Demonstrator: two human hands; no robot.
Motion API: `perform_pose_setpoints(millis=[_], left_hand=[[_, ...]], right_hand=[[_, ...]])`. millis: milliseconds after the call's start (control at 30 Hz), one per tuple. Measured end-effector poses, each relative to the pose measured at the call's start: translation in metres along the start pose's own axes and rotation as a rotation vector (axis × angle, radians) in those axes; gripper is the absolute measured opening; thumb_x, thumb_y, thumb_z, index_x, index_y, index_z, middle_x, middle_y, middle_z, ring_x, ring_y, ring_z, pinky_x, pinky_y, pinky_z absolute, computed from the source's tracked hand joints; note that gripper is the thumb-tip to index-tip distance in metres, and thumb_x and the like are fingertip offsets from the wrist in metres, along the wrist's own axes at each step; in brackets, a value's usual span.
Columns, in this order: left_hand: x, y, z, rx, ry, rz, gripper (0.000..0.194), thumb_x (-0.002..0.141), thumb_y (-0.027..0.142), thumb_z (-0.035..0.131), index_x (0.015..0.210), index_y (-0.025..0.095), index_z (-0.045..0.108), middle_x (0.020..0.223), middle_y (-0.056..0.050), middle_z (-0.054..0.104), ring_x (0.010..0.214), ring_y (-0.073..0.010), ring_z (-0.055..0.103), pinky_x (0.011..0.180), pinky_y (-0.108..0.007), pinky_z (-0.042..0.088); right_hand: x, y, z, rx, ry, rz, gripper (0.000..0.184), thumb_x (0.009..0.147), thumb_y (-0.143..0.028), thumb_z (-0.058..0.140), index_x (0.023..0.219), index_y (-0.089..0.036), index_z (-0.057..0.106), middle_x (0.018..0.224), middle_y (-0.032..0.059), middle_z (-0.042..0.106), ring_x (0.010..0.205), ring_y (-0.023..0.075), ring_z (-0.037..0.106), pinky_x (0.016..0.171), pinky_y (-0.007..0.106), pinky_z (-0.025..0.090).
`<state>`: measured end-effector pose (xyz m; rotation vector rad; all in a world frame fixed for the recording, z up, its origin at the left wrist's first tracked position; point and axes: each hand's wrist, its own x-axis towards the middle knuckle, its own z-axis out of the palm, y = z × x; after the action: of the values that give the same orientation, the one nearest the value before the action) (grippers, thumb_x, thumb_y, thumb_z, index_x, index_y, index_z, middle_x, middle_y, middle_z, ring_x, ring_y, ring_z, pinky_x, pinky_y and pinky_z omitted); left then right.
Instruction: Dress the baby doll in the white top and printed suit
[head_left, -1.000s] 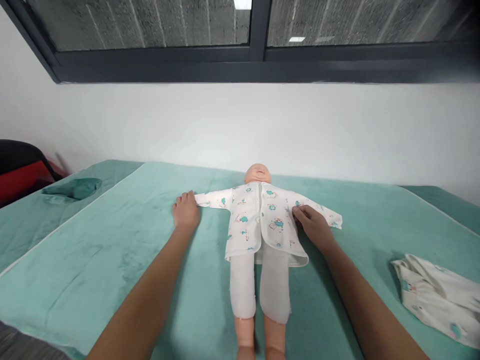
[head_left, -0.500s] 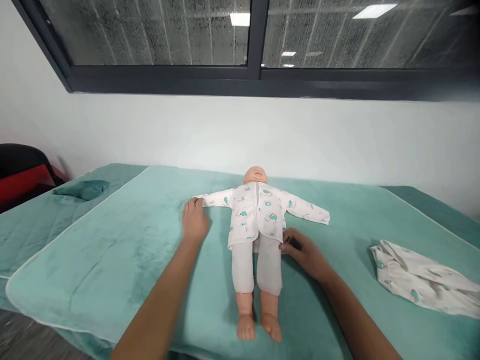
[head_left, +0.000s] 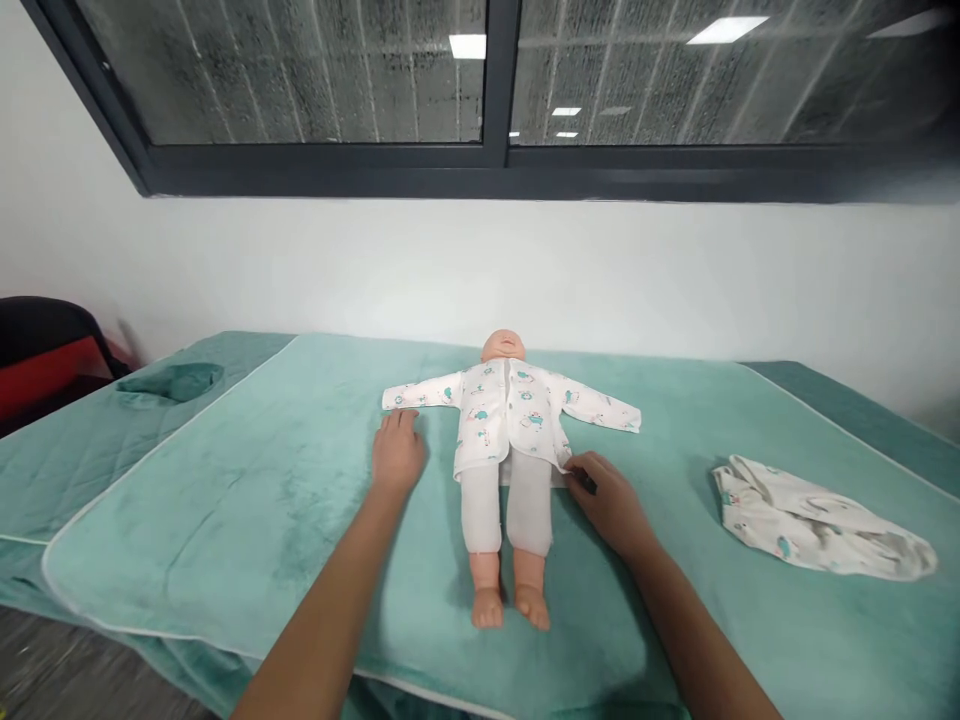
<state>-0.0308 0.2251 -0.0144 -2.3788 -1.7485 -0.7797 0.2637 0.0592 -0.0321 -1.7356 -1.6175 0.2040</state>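
The jacket [head_left: 527, 412] is white with teal prints, the blanket [head_left: 300, 490] teal with pale edging, the window frame [head_left: 495, 174] charcoal.

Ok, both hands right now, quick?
Left hand: open, palm down beside a sleeve.
Right hand: closed, pinching the jacket at its hem.

A dark-framed window [head_left: 495, 168] with streaked panes [head_left: 300, 75] and bright rectangles of light [head_left: 467, 46] spans the white wall [head_left: 525, 260], below which a pale-edged green blanket [head_left: 247, 520] overlies a quilted cover [head_left: 67, 470], near a black-and-red object [head_left: 45, 365] and dark floor [head_left: 82, 665] at the left.
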Motion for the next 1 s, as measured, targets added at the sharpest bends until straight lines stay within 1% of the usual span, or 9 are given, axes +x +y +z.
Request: perform_pose_setpoints(millis=[100, 200, 433, 567, 633, 733, 833, 900, 1000], left_hand=[[-0.007, 0.002, -0.001, -0.008, 0.003, 0.015, 0.041, 0.081, 0.006, 0.040, 0.116, 0.016, 0.059, 0.113, -0.011, 0.064, 0.106, -0.0267, 0.056, 0.093, -0.039, 0.045], [-0.013, 0.002, -0.003, -0.026, -0.007, 0.009, 0.040, 0.081, 0.006, 0.041, 0.114, 0.017, 0.059, 0.111, -0.010, 0.065, 0.105, -0.0259, 0.057, 0.092, -0.038, 0.045], [-0.018, 0.002, -0.005, -0.046, -0.035, 0.021, 0.037, 0.081, 0.008, 0.041, 0.112, 0.016, 0.061, 0.110, -0.010, 0.066, 0.104, -0.0268, 0.057, 0.091, -0.038, 0.045], [-0.015, 0.004, -0.008, -0.048, -0.045, 0.038, 0.036, 0.082, 0.010, 0.041, 0.110, 0.015, 0.063, 0.110, -0.010, 0.067, 0.105, -0.0281, 0.057, 0.091, -0.040, 0.044], [-0.016, 0.007, -0.010, -0.044, -0.060, 0.068, 0.036, 0.083, 0.012, 0.041, 0.110, 0.017, 0.063, 0.111, -0.009, 0.067, 0.106, -0.0285, 0.057, 0.091, -0.041, 0.043], [-0.021, 0.014, -0.014, -0.079, -0.102, 0.178, 0.036, 0.084, 0.015, 0.042, 0.115, 0.018, 0.061, 0.114, -0.008, 0.066, 0.108, -0.0278, 0.056, 0.091, -0.040, 0.042], [-0.031, 0.021, -0.018, -0.171, -0.163, 0.274, 0.038, 0.084, 0.020, 0.046, 0.121, 0.019, 0.057, 0.121, -0.007, 0.064, 0.113, -0.0265, 0.054, 0.096, -0.039, 0.040], [-0.038, 0.025, -0.020, -0.222, -0.203, 0.287, 0.042, 0.082, 0.023, 0.051, 0.123, 0.020, 0.054, 0.124, -0.007, 0.062, 0.116, -0.0265, 0.053, 0.099, -0.039, 0.038], [-0.045, 0.028, -0.022, -0.245, -0.228, 0.302, 0.037, 0.080, 0.030, 0.057, 0.116, 0.021, 0.057, 0.125, -0.007, 0.061, 0.116, -0.0272, 0.052, 0.100, -0.040, 0.036]], right_hand=[[-0.006, 0.004, -0.001, -0.019, 0.074, 0.121, 0.012, 0.084, -0.032, 0.049, 0.089, -0.023, 0.057, 0.084, 0.0039, 0.062, 0.074, 0.0212, 0.056, 0.069, 0.036, 0.044], [-0.016, 0.005, -0.002, -0.065, 0.108, 0.170, 0.012, 0.083, -0.033, 0.050, 0.085, -0.023, 0.056, 0.083, 0.0041, 0.062, 0.074, 0.0215, 0.056, 0.068, 0.035, 0.042], [-0.043, 0.002, -0.002, 0.001, 0.258, 0.185, 0.021, 0.087, -0.035, 0.050, 0.100, -0.022, 0.058, 0.096, 0.0063, 0.064, 0.085, 0.0222, 0.059, 0.079, 0.037, 0.047], [-0.063, 0.020, -0.012, -0.180, 0.366, 0.099, 0.026, 0.088, -0.034, 0.050, 0.109, -0.021, 0.058, 0.112, 0.0116, 0.062, 0.106, 0.0267, 0.055, 0.093, 0.043, 0.045], [-0.074, 0.034, -0.026, -0.345, 0.419, 0.044, 0.029, 0.088, -0.033, 0.050, 0.113, -0.018, 0.057, 0.122, 0.0153, 0.059, 0.118, 0.0301, 0.050, 0.102, 0.048, 0.040], [-0.089, 0.055, -0.058, -0.580, 0.469, 0.017, 0.036, 0.089, -0.033, 0.050, 0.118, -0.014, 0.055, 0.135, 0.0200, 0.051, 0.131, 0.0344, 0.040, 0.109, 0.053, 0.031], [-0.102, 0.074, -0.094, -0.755, 0.478, 0.081, 0.044, 0.091, -0.037, 0.047, 0.127, -0.012, 0.050, 0.145, 0.0213, 0.042, 0.139, 0.0365, 0.031, 0.112, 0.057, 0.023], [-0.107, 0.087, -0.114, -0.834, 0.460, 0.143, 0.049, 0.092, -0.045, 0.044, 0.131, -0.015, 0.048, 0.149, 0.0203, 0.038, 0.141, 0.0375, 0.028, 0.113, 0.058, 0.018], [-0.108, 0.106, -0.132, -0.855, 0.375, 0.227, 0.065, 0.089, -0.058, 0.044, 0.139, -0.016, 0.041, 0.144, 0.0209, 0.045, 0.133, 0.0390, 0.038, 0.109, 0.055, 0.024]])
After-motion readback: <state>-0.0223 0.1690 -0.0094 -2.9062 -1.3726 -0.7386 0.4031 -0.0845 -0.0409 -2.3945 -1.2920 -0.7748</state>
